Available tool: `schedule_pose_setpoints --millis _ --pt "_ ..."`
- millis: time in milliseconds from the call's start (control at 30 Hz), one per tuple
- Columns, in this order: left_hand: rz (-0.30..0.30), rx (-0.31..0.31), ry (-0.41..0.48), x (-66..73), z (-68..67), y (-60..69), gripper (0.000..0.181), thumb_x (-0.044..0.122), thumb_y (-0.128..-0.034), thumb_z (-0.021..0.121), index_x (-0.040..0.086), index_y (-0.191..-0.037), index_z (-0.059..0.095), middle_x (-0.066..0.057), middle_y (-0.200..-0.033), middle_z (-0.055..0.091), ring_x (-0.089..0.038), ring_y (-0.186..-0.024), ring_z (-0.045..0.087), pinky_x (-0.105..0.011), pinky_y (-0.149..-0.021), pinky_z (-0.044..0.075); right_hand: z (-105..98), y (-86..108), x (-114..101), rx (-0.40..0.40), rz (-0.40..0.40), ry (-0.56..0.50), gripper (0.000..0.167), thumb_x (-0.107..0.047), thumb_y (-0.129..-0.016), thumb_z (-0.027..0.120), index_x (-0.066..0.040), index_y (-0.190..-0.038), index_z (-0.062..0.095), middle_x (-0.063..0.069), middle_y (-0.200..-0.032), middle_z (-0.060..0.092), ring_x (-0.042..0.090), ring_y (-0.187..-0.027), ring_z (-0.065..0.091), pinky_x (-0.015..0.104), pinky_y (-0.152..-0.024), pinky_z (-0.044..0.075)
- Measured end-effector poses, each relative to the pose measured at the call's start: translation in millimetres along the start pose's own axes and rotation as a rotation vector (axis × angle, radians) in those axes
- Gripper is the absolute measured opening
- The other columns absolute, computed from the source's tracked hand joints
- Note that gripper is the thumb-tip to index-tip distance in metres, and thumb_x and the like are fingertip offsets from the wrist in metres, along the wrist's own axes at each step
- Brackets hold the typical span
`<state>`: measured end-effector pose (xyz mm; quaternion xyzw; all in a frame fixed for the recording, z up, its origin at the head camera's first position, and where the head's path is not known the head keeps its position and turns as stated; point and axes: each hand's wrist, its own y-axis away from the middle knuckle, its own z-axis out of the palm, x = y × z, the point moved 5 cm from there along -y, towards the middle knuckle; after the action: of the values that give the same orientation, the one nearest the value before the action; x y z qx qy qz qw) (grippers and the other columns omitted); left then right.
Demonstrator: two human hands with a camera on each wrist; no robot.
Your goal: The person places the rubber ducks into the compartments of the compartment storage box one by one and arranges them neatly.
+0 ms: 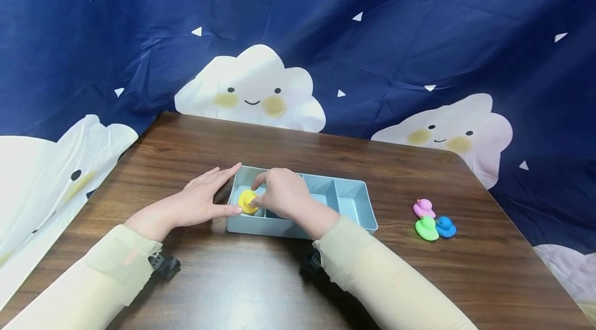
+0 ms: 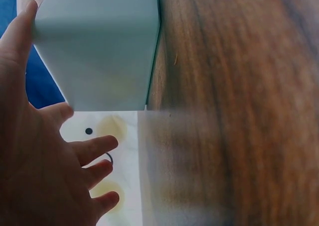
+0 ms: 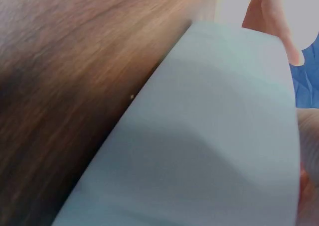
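Note:
A small yellow toy duck (image 1: pixel 246 200) is in the leftmost compartment of a pale blue divided box (image 1: pixel 279 227). The right hand (image 1: pixel 285 193) reaches over the box, its thumb and index finger curled about the duck; its other fingers are hidden from above. Beside the box's left end is the left hand (image 1: pixel 197 200), with fingers extended. Its thumb and index fingertip touch the box's corners, and the left wrist view shows its other fingers spread apart. In the right wrist view the box's outer wall (image 3: pixel 214 121) covers most of the right hand.
On the brown wooden table (image 1: pixel 396 278), right of the box, a pink duck (image 1: pixel 424 208), a green duck (image 1: pixel 426 228) and a blue duck (image 1: pixel 446 227) sit close together. A dark blue curtain (image 1: pixel 400 19) with clouds hangs behind the table.

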<state>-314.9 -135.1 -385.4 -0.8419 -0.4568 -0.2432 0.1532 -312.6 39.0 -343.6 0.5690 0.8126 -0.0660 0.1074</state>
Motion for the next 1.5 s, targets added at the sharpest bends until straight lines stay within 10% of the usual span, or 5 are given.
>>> schedule_pose_setpoints --millis 1067,1500 --pt "0.004 0.000 -0.004 0.1 -0.4 -0.6 0.098 0.064 -0.0860 0.064 0.022 -0.160 0.015 -0.008 -0.160 0.026 -0.040 -0.147 0.013 -0.069 -0.109 0.012 3 1.0 -1 0.033 0.022 -0.079 0.028 -0.032 -0.081 0.082 -0.024 -0.108 0.077 -0.007 -0.112 0.070 0.011 -0.091 0.063 0.026 -0.065 0.049" --pt "-0.001 0.008 -0.015 0.4 1.0 -0.6 0.099 0.065 -0.0854 0.064 0.024 -0.160 0.014 -0.010 -0.160 0.026 -0.041 -0.146 0.014 -0.067 -0.110 0.012 -123 58.2 55 0.341 -0.050 -0.394 0.026 -0.025 -0.079 0.085 -0.017 -0.103 0.078 0.002 -0.086 0.060 0.018 -0.077 0.053 0.033 -0.066 0.045"
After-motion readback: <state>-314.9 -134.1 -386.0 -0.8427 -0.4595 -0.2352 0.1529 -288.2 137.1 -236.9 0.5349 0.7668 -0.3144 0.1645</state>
